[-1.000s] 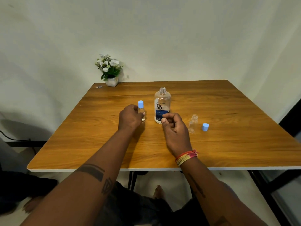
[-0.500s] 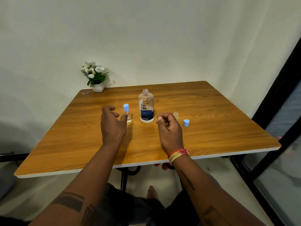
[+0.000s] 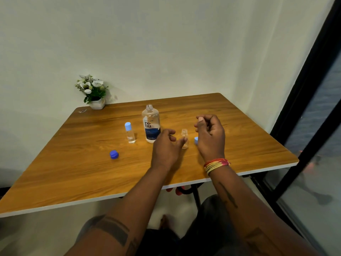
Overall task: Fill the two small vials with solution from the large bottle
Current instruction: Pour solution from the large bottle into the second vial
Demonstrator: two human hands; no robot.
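The large clear bottle (image 3: 150, 124) with a blue label stands uncapped in the middle of the wooden table (image 3: 77, 163). Left of it stands a small vial (image 3: 130, 133) with a light blue cap on. A second small vial (image 3: 184, 138) stands uncapped right of the bottle, between my hands. My left hand (image 3: 167, 148) is open, its fingertips at or just short of this vial's left side. My right hand (image 3: 210, 137) hovers to the vial's right with loosely curled fingers, holding nothing. A light blue cap (image 3: 196, 140) lies partly hidden behind my right hand.
A dark blue bottle cap (image 3: 114, 154) lies on the table to the front left. A small white pot of flowers (image 3: 93, 93) stands at the far left corner by the wall. A dark-framed glass door (image 3: 313, 100) runs along the right side.
My left hand let go of the capped vial and moved right to the uncapped vial. My right hand shifted right past that vial. The view turned, bringing the dark blue cap into sight.
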